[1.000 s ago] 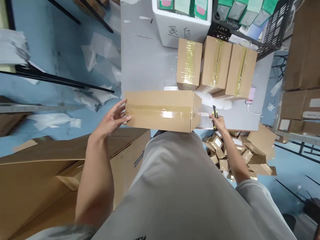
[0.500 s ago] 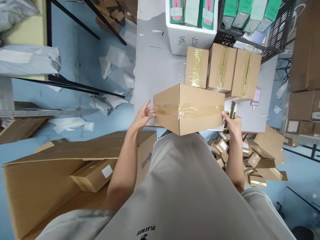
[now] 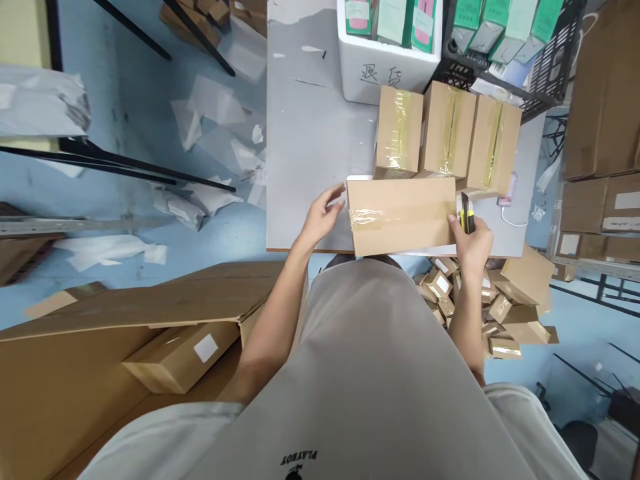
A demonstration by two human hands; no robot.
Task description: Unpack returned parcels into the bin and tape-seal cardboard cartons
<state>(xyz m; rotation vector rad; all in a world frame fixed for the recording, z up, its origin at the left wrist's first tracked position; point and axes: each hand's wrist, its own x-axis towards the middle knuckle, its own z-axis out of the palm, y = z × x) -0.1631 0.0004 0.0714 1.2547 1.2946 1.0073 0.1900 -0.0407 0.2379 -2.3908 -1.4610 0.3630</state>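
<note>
A taped cardboard box (image 3: 403,215) lies flat on the grey table (image 3: 310,147) near its front edge. My left hand (image 3: 324,215) touches the box's left end with fingers spread and holds nothing. My right hand (image 3: 471,239) is at the box's right end, closed round a yellow and black utility knife (image 3: 468,217) that points away from me.
Three taped boxes (image 3: 447,135) stand side by side behind the box. A white foam bin (image 3: 387,60) and a black crate (image 3: 505,47) hold green cartons. Small boxes (image 3: 480,307) are piled on the floor at right. A big open carton (image 3: 125,347) sits at left.
The box was carried rightward, turned in the air, and now rests flat on the table. My right hand with the knife has come up against its right end.
</note>
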